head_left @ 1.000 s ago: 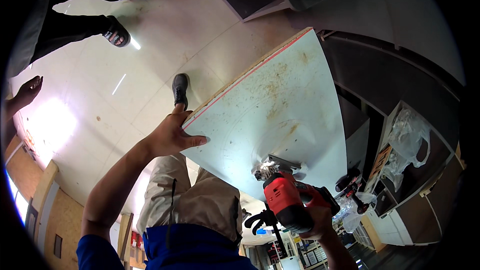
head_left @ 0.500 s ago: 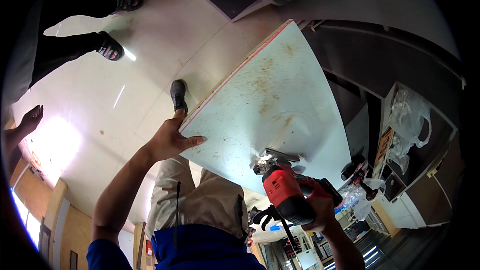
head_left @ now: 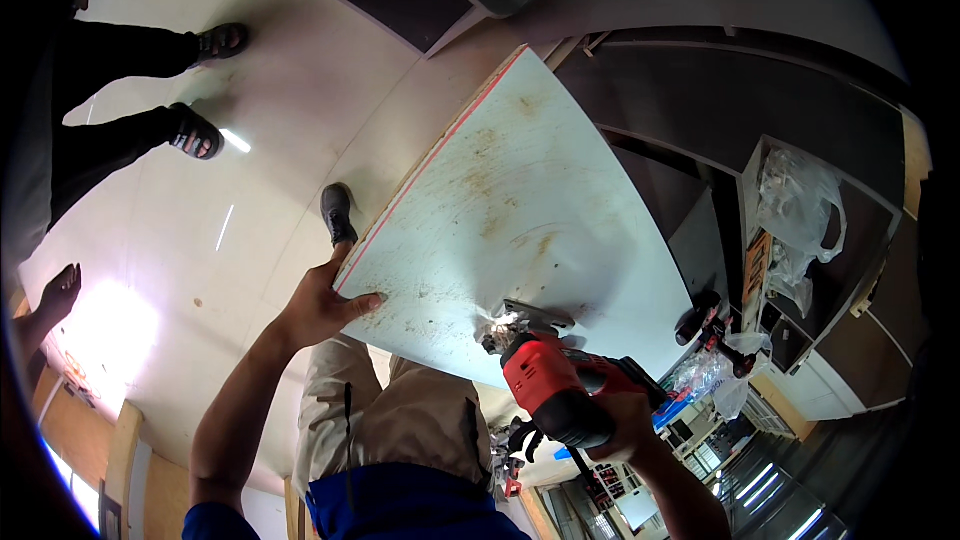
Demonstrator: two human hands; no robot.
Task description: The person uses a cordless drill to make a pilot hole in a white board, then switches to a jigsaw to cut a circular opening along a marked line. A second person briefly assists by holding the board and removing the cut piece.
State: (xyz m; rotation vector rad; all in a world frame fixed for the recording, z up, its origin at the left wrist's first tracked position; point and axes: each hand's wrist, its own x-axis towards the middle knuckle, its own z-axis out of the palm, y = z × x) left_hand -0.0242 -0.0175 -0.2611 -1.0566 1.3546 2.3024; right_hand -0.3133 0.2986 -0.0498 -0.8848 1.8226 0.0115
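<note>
A large white panel (head_left: 500, 200) with brown scuffs and a red line along its left edge stands out in front of me. My left hand (head_left: 322, 310) is closed on its near left corner, thumb lying on the white face and fingers hidden beneath. My right hand (head_left: 625, 428) grips the handle of a red and black cordless jigsaw (head_left: 545, 385). The jigsaw's metal shoe (head_left: 540, 316) rests on the panel near its closest edge, and a light glows at its front. Its blade is not visible.
At the left a person in dark trousers and sandals (head_left: 198, 132) stands, with a bare hand (head_left: 62, 290) below. Dark cabinet pieces (head_left: 740, 100) lie beyond the panel on the right, with a clear plastic bag (head_left: 800, 205). Another red and black power tool (head_left: 715, 332) sits beside the panel's right corner.
The whole view has shifted slightly, so panel, floor and feet appear farther left. Both hands keep their holds, and the jigsaw stays at about the same spot on the panel.
</note>
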